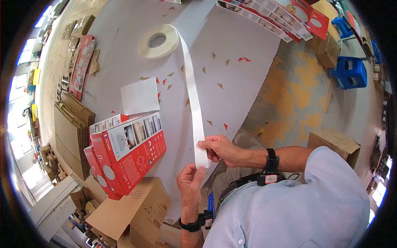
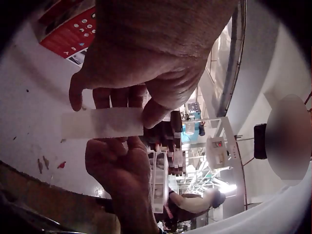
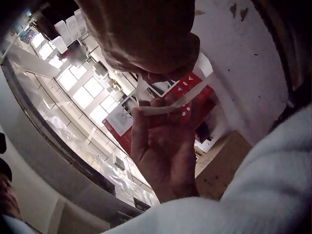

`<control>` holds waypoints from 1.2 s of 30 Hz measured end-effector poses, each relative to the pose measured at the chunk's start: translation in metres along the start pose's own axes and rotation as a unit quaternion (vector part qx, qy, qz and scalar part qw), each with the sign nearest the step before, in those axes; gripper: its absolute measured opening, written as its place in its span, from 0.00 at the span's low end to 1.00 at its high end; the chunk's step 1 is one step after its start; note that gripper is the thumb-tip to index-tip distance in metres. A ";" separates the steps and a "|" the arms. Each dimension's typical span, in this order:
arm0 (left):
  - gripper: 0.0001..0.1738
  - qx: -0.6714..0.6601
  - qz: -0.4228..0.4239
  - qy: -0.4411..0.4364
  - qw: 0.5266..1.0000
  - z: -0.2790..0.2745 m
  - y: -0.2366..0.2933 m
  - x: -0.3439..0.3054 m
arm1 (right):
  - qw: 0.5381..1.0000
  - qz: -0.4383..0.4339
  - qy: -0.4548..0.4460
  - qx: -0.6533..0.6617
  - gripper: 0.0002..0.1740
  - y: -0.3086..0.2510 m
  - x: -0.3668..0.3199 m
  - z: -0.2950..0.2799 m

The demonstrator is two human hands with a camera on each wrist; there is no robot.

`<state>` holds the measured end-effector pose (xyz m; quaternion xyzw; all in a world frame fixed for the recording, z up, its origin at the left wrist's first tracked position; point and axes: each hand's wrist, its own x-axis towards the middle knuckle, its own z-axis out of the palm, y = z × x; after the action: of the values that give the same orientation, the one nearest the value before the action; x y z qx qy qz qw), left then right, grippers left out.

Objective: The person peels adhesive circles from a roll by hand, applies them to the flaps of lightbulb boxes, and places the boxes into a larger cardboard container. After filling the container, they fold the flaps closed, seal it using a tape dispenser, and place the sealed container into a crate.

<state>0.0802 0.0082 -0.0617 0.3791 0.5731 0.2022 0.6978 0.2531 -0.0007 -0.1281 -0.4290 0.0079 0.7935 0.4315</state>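
Note:
From a cream-white roll of tape [image 1: 168,48] on the grey table, a long white strip [image 1: 191,89] runs down to both hands. My left hand [image 1: 190,186] pinches the strip's free end between thumb and fingers. Just above it, my right hand [image 1: 225,151] holds the strip with the thumb on top and fingers underneath. In the left wrist view the strip [image 2: 107,123] lies between the left hand [image 2: 146,53] and the right hand [image 2: 122,168]. The right wrist view shows the strip [image 3: 192,95] across the left fingers [image 3: 156,105], partly behind the right hand [image 3: 146,39].
Red printed boxes [image 1: 136,159] stand left of the hands, one with a white flap [image 1: 140,96] raised. An open carton [image 1: 144,206] is below them, flat cardboard [image 1: 70,132] farther left. Printed sheets [image 1: 269,18] lie at the top right; small red and brown scraps dot the table.

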 end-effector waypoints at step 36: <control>0.11 -0.046 -0.023 0.022 0.998 -0.019 -0.010 0.005 | 0.999 0.012 -0.014 -0.031 0.14 0.004 0.021 0.008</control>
<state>0.0617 0.0111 -0.0738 0.3294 0.5867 0.2204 0.7062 0.2390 0.0144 -0.1390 -0.4309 -0.0179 0.8045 0.4085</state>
